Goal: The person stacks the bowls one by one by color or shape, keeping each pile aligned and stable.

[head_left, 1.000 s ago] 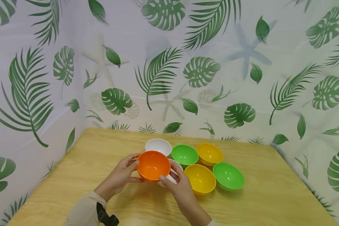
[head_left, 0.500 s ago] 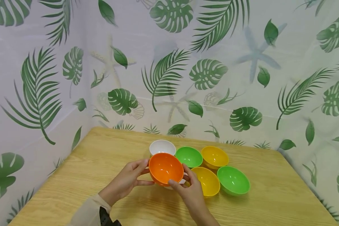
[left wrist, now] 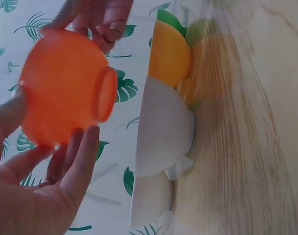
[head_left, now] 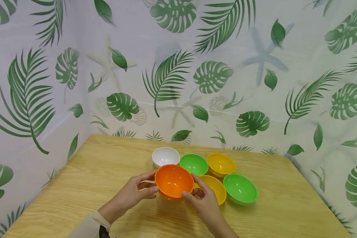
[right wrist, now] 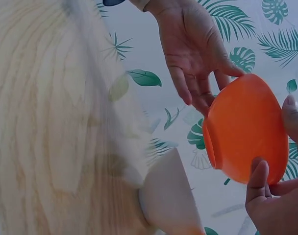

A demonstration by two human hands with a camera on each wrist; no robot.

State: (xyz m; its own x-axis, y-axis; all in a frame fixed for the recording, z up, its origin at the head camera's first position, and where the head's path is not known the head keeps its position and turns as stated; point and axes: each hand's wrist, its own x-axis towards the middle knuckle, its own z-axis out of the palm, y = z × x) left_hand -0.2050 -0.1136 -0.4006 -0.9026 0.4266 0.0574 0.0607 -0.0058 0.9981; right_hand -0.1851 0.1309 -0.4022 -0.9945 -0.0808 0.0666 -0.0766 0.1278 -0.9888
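Note:
An orange bowl (head_left: 174, 181) is held above the table between both hands, its opening tipped toward the head camera. My left hand (head_left: 134, 191) grips its left side, thumb near the rim and fingers along the outside. On the right side my right hand (head_left: 206, 201) holds it, with the thumb at the front rim and fingers behind. The foot ring of the orange bowl (left wrist: 70, 88) shows in the left wrist view, clear of the table. Just beyond it stands a white bowl (head_left: 165, 157); a second white bowl (left wrist: 163, 127) is hidden behind the orange one in the head view.
Two green bowls (head_left: 194, 164) (head_left: 240, 189) and two yellow bowls (head_left: 221, 164) (head_left: 215, 188) stand close together, right of the white ones. They rest on a wooden table (head_left: 107, 158). A leaf-patterned sheet (head_left: 178, 82) rises behind the table's far edge.
Both hands have carried the orange bowl a little to the right and nearer the person, so it now covers the nearer white bowl. The other bowls have stayed in place.

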